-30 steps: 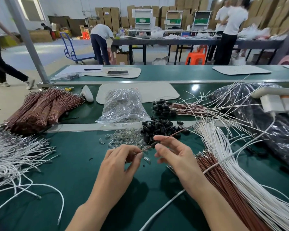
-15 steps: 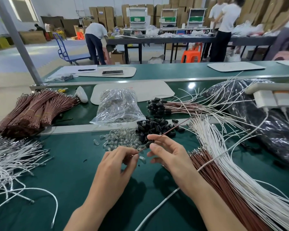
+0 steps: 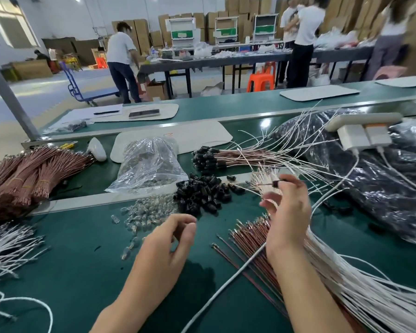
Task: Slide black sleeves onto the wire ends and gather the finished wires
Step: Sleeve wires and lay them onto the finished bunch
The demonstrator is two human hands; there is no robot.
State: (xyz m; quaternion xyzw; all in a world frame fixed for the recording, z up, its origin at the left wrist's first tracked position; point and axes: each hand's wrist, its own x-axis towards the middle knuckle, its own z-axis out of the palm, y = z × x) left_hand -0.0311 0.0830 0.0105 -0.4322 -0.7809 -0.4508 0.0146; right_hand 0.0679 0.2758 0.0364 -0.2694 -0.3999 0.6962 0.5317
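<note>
Head view: the right hand (image 3: 286,212) pinches a thin brown wire (image 3: 262,184) at its black tubular sleeve (image 3: 275,183), raised over the matte green table (image 3: 82,260). The left hand (image 3: 168,241) hovers empty, fingers loosely curled. A heap of glossy loose sleeves (image 3: 202,193) lies ahead. Finished wires (image 3: 226,157) fan out behind the heap.

We saw the table (image 3: 58,272) topped in matt green, crossed by a strip (image 3: 87,200) of dull, smooth metal; the clear bag (image 3: 151,164) was thin, crinkled plastic, glossy; the black sleeves (image 3: 202,193) looked like smooth plastic with a faint sheen; the little bulbs (image 3: 144,210) were clear and glassy; the brown wires (image 3: 250,234) ended in shiny metal terminals; the dark bag (image 3: 382,188) was wrinkled, glossy plastic.
</note>
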